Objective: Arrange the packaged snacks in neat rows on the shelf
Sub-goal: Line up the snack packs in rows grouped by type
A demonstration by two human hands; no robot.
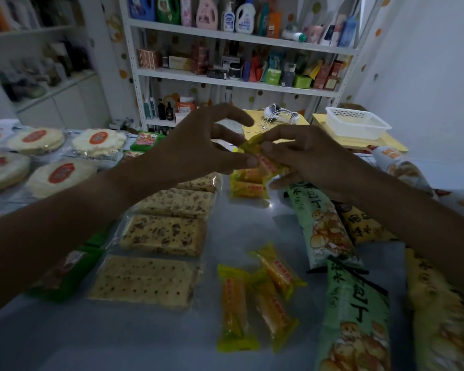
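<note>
A small yellow snack packet [263, 159] hangs above the grey shelf surface [239, 228], held between both hands. My right hand [311, 159] pinches it between thumb and fingers. The thumb of my left hand [198, 148] touches its near end while the other fingers spread above. Two more yellow packets [248, 184] lie side by side just below. Three others [260, 298] lie loose near the front. Cracker packs [164, 234] form a column at the left of centre. Long green bread bags [322, 223] and yellow ones [364, 226] lie at the right.
Round flat cakes with orange labels [51, 153] fill the far left. Green packets [65, 274] lie under my left forearm. Behind stands a white rack [225, 79] of bottles and boxes, plus a yellow table with a white basket [356, 121] and cables [279, 116].
</note>
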